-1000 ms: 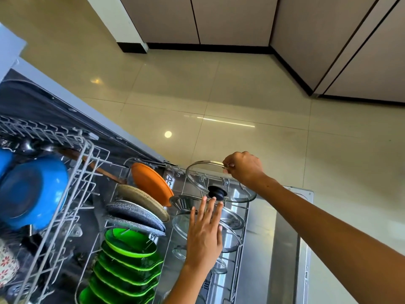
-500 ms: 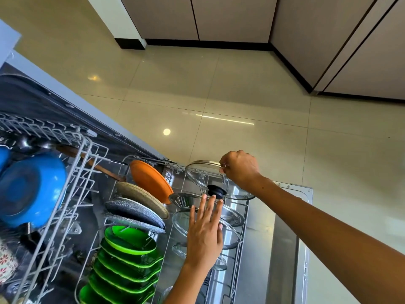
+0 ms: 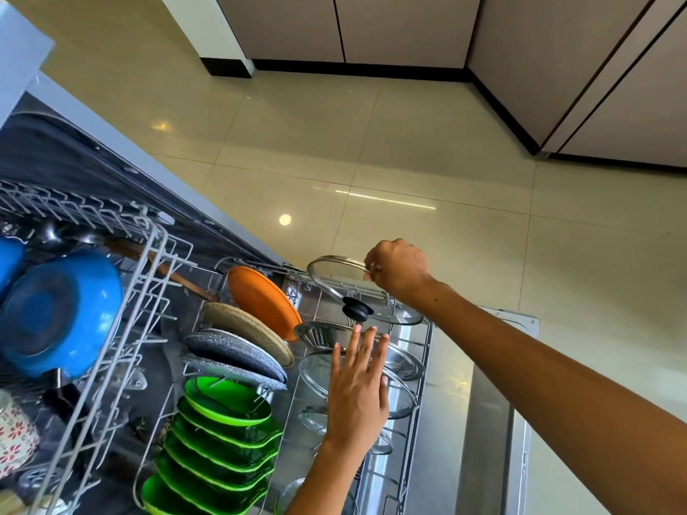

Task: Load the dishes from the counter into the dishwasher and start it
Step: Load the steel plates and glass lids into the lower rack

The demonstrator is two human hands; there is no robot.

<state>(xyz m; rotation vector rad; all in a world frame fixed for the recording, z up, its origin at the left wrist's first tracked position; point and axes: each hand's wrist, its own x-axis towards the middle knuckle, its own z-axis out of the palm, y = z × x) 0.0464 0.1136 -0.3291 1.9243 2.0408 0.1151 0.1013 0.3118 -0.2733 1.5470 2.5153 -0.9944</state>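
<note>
My right hand pinches the rim of a glass lid with a black knob, held tilted at the far end of the lower dishwasher rack. My left hand hovers flat, fingers straight, over other lids standing in that rack. To the left stand an orange plate, a beige plate, grey speckled plates and several green plates.
The upper rack at left carries a blue bowl, a wooden utensil and a patterned cup. The open dishwasher door lies at right. Beige tiled floor and cabinets spread beyond.
My right hand has kept its grip on the glass lid and barely shifted. My left hand stays flat over the lids.
</note>
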